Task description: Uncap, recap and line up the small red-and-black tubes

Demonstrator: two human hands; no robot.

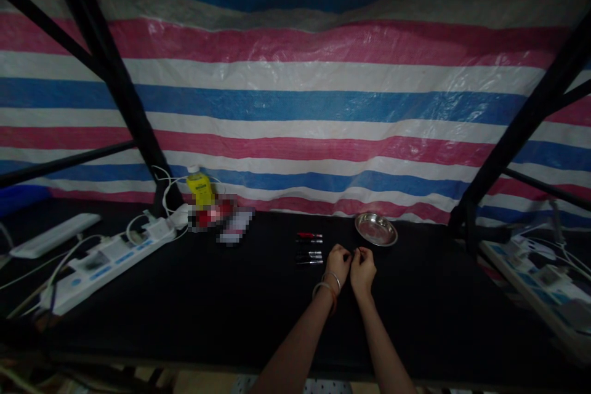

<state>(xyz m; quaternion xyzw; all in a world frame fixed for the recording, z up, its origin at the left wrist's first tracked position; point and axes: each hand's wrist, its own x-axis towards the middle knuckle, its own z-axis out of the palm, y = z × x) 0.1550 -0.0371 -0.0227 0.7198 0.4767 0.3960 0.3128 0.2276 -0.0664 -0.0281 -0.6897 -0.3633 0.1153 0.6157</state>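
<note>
My left hand (338, 265), with bracelets at the wrist, is closed with the fingers bent into a pinch. Close beside it, my right hand (362, 269) is also closed, fingertips together. Something small and dark seems to be between the two hands, too small and dim to name. Left of my hands lie several slim pen-like sticks in a column: a red one (308, 235) at the top and black ones with silver ends (316, 255) below. A round shiny metal dish (376, 243) stands just beyond my right hand.
A white power strip (124, 261) with plugs and cables lies at the left, another (530, 283) at the right. A yellow bottle (200, 188) stands at the back near blurred items. Black metal posts (133, 114) frame the black table (207, 308) before a striped sheet.
</note>
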